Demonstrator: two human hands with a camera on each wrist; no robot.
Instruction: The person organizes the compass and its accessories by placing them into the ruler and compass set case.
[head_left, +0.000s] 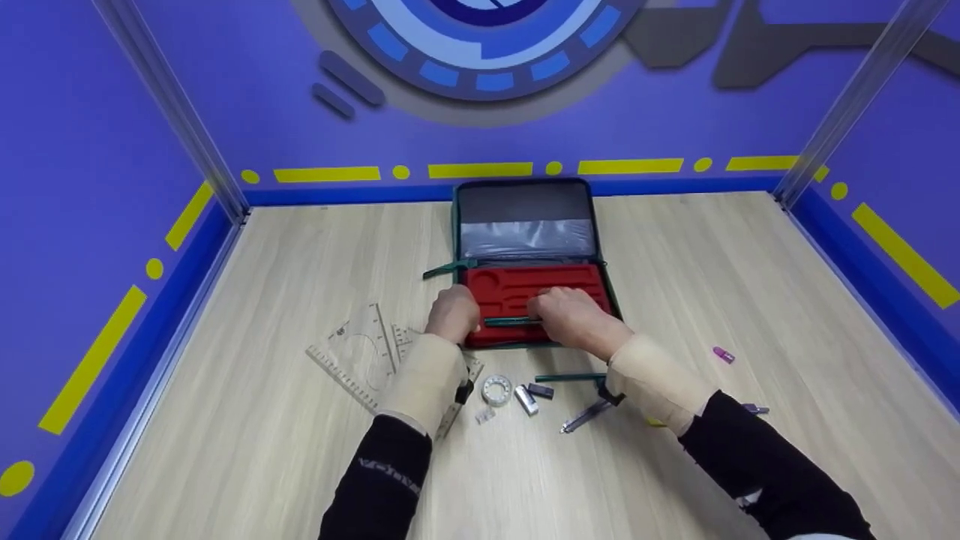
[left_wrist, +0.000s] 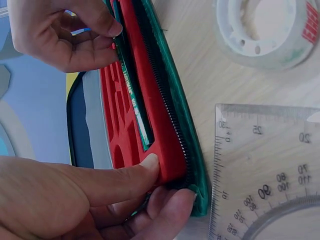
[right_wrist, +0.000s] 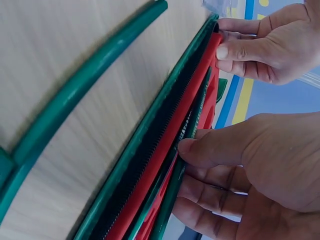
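An open green zip case holds a red moulded tray with shaped slots. My left hand grips the tray's near left corner, its thumb pressing the red rim and fingers curled under the case edge. Between thumb and fingers, my right hand pinches a green pencil with gold lettering over the long slot nearest the front rim. In the right wrist view a second green pencil lies alongside it, close to the red rim. Another green pencil rests on the table in front of the case.
Clear set squares lie left, partly under the left forearm. Nearer me are a tape roll, a silver block, a small dark block and a metal compass. A small pink item lies right. Walls enclose the table.
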